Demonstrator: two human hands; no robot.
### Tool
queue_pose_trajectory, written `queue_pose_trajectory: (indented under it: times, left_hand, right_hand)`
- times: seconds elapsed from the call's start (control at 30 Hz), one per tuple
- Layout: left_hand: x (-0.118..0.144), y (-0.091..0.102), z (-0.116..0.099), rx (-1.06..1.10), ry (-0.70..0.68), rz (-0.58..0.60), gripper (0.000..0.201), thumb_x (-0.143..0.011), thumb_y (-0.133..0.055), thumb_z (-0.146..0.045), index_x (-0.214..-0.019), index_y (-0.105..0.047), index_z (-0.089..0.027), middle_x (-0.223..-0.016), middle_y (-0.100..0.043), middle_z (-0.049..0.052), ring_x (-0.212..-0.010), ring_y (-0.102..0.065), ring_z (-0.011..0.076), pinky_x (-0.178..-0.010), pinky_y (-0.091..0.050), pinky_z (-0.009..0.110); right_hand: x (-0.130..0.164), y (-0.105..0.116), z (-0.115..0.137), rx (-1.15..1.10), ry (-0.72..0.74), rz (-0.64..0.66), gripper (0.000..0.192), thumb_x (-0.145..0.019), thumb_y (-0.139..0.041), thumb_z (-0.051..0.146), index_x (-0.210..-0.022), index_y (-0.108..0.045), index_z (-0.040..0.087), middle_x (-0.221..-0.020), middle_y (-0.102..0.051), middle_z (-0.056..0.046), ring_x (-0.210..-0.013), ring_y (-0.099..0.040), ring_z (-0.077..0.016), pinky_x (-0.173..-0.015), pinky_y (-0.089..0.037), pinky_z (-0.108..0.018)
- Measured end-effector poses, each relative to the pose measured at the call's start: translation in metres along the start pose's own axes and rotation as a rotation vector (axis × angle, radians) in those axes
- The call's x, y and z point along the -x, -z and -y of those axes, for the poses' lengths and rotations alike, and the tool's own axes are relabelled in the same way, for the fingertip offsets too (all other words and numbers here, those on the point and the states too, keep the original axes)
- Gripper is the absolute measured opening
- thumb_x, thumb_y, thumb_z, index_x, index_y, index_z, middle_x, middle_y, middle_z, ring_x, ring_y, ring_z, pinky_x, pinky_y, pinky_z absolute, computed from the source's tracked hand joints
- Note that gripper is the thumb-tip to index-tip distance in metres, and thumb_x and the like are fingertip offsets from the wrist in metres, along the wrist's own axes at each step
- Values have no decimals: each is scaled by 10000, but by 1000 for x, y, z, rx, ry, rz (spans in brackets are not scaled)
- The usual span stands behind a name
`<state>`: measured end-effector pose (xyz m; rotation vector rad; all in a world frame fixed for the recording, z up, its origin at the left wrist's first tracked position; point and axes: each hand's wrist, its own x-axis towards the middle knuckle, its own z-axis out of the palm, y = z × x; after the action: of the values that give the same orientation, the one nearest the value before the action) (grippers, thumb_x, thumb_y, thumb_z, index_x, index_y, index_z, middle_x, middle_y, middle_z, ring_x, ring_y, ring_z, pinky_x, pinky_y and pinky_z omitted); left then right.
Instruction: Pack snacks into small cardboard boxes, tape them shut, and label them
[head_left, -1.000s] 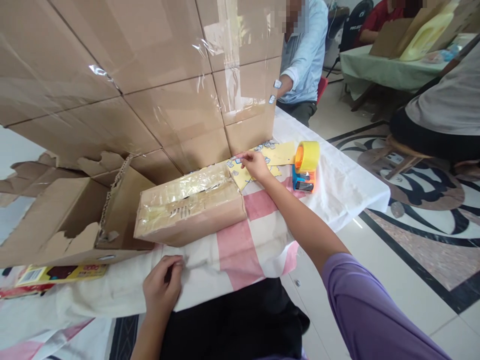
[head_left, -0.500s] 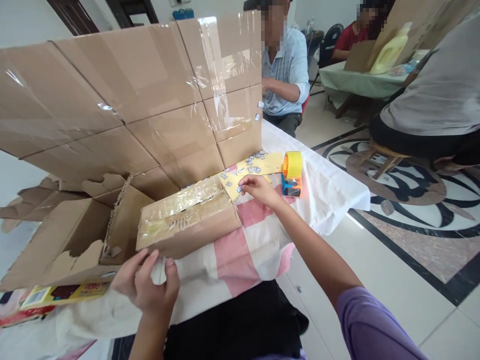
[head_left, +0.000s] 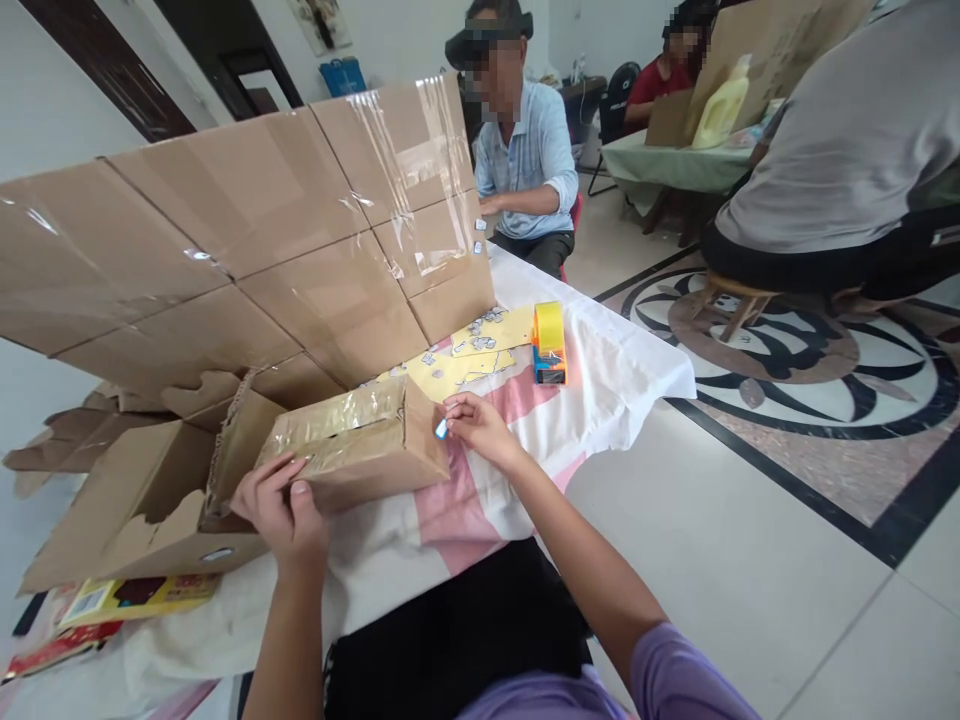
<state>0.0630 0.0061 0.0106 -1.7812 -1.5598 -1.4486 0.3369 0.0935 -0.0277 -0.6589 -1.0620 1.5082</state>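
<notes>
A small taped cardboard box [head_left: 360, 450] lies on the cloth in front of me, its near side and right end showing. My left hand [head_left: 281, 505] grips its left near corner, fingers over the top edge and thumb against the near side. Between the fingertips of my right hand [head_left: 480, 432] is a small white sticker [head_left: 441, 429] with a blue edge, held right by the box's right end. Whether the sticker touches the cardboard I cannot tell. Behind the box lie yellow sheets [head_left: 491, 333] with small cut-out stickers on them.
A tall cardboard panel [head_left: 285, 240] stands behind, with small stickers near its right edge. Right of the sheets is a yellow tape roll on a dispenser [head_left: 549, 345]. An open carton [head_left: 161, 500] stands at left, above a yellow packet [head_left: 139, 598]. A person [head_left: 525, 150] sits across the table.
My right hand has come from the yellow sheets toward me, bringing the sticker to the box's right end. My left hand has closed onto the box's left corner. The camera view has shifted.
</notes>
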Motion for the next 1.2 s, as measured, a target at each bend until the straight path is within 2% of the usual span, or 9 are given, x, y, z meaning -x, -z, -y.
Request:
queue_pose_trajectory:
  times: [0.2, 0.37, 0.5, 0.57, 0.73, 0.9, 0.97, 1.1, 1.2]
  left_hand:
    - [3, -3, 1, -3, -32, -24, 304, -988, -471, -389, -1073, -659, -166, -1179, -673, 171, -1194, -589, 323, -1105, -368, 586]
    - [5, -4, 5, -16, -40, -27, 279, -983, -478, -362, -1091, -661, -180, -1198, -672, 167, -1197, -579, 325, -1103, -357, 580]
    - [6, -8, 2, -83, -61, -45, 311, -984, -443, -362, -1107, -648, -163, -1183, -668, 182, -1182, -576, 333, -1076, -362, 570]
    - [6, -11, 0, -117, -77, -54, 327, -984, -428, -358, -1118, -641, -149, -1178, -662, 189, -1183, -571, 337, -1072, -358, 576]
    - [6, -18, -7, -162, -49, -67, 369, -990, -359, -371, -1094, -634, -148, -1178, -647, 180, -1192, -549, 337, -1066, -359, 575]
    - [6, -16, -10, -188, -63, -45, 321, -971, -405, -311, -1132, -624, -141, -1209, -630, 193, -1209, -536, 340, -1077, -341, 579]
    - [7, -14, -9, -192, -64, -25, 312, -954, -430, -307, -1137, -627, -148, -1210, -630, 193, -1214, -527, 345, -1076, -339, 577]
    - [8, -13, -6, -194, -61, -22, 321, -949, -437, -331, -1135, -630, -155, -1199, -635, 192, -1210, -527, 345, -1081, -338, 569]
    - [8, -13, -5, -183, -59, -21, 318, -956, -439, -332, -1128, -637, -152, -1196, -645, 192, -1194, -544, 341, -1076, -345, 566]
  right_hand:
    - [5, -14, -1, -38, 46, 6, 341, -670, -756, 246, -985, -626, 249, -827, -630, 18, -716, -609, -145, -709, -526, -305]
    - [4, -24, 3, 50, 99, -7, 217, -712, -714, 267, -889, -588, 261, -865, -605, -5, -809, -604, -183, -738, -518, -326]
    - [11, -37, -2, 294, 183, -204, 96, -789, -672, 274, -812, -578, 263, -905, -580, -24, -740, -566, -191, -702, -507, -350]
    - [19, -46, -5, 381, 244, -286, 37, -855, -623, 277, -822, -639, 271, -952, -615, -47, -820, -608, -219, -774, -530, -379]
    - [43, -56, -13, 344, 332, -279, 313, -999, -492, 347, -1121, -760, 240, -1203, -656, -107, -1182, -636, -227, -1095, -472, -403]
    - [63, -50, -12, 455, 217, -122, 481, -1017, -499, 450, -1447, -605, 262, -1544, -529, -89, -1502, -396, -267, -1275, -225, -524]
    - [68, -50, -13, 489, 223, -121, 495, -1016, -516, 435, -1488, -557, 292, -1569, -509, -73, -1511, -384, -279, -1277, -177, -573]
    - [65, -52, -15, 422, 288, -190, 466, -1007, -540, 415, -1459, -582, 309, -1540, -541, -68, -1481, -423, -271, -1255, -264, -553]
    - [57, -52, -13, 351, 278, -189, 550, -997, -557, 427, -1534, -484, 338, -1511, -564, -63, -1473, -425, -263, -1238, -310, -543]
